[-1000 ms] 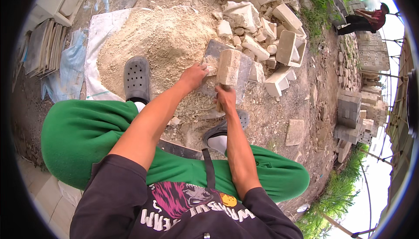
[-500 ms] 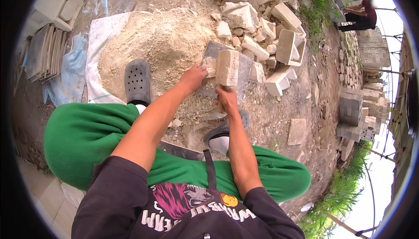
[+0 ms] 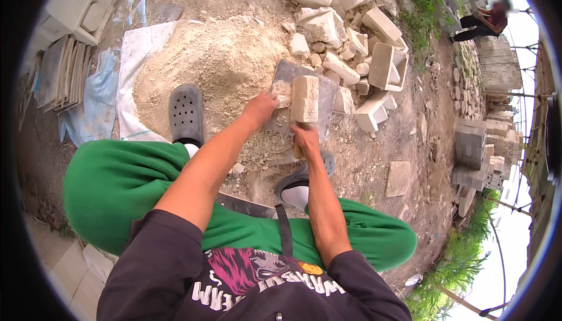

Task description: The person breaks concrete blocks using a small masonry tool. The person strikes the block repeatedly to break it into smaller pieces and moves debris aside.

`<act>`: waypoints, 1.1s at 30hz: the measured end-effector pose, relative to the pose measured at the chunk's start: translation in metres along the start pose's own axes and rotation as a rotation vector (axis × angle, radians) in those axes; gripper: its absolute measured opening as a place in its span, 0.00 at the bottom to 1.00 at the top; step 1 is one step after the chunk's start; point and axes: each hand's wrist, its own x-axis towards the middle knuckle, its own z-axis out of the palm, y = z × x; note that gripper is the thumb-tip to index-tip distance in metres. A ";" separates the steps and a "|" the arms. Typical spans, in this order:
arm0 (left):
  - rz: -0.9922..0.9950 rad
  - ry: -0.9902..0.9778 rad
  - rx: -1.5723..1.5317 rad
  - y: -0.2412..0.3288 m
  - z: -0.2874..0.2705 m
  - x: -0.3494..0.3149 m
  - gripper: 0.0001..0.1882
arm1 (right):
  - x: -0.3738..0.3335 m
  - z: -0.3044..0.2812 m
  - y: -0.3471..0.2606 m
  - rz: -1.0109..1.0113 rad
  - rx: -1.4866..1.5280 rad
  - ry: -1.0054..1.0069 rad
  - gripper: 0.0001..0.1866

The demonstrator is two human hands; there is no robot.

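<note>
My right hand (image 3: 305, 140) is wrapped round the short handle of a mallet with a pale, worn, block-shaped head (image 3: 305, 99). That head is over a flat grey slab (image 3: 328, 103) lying on the ground between my feet. To the left of the mallet, my left hand (image 3: 261, 109) pinches a small pale stone chunk (image 3: 283, 101) at the slab's left side. Its fingertips are partly hidden by the hand itself. Crumbs and powder lie around the slab, and a heap of pale crushed material (image 3: 205, 66) spreads on a white sheet (image 3: 127, 95) beyond my left hand.
Broken pale blocks (image 3: 339, 66) pile up beyond the slab to the right. My grey clogs (image 3: 186, 113) flank the work. Thin boards (image 3: 61, 75) and blue plastic (image 3: 99, 95) lie at left. Another person (image 3: 489, 22) stands far right near stacked blocks (image 3: 471, 145).
The mallet head has shifted slightly nearer to me with my right hand. My left hand stays at the chunk. The far person has changed arm and body posture.
</note>
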 end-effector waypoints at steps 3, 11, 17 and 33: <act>-0.041 -0.051 -0.010 0.001 -0.001 0.002 0.09 | -0.005 -0.003 -0.016 -0.069 0.045 0.019 0.08; -0.012 -0.075 -0.035 0.004 -0.001 0.006 0.10 | 0.003 0.002 0.017 -0.253 -0.054 0.058 0.06; -0.015 -0.033 -0.054 -0.003 -0.004 0.000 0.11 | -0.004 0.011 -0.004 0.027 -0.006 0.023 0.09; 0.035 0.037 -0.101 -0.027 0.013 0.004 0.07 | -0.028 0.009 -0.048 -0.033 -0.095 0.005 0.08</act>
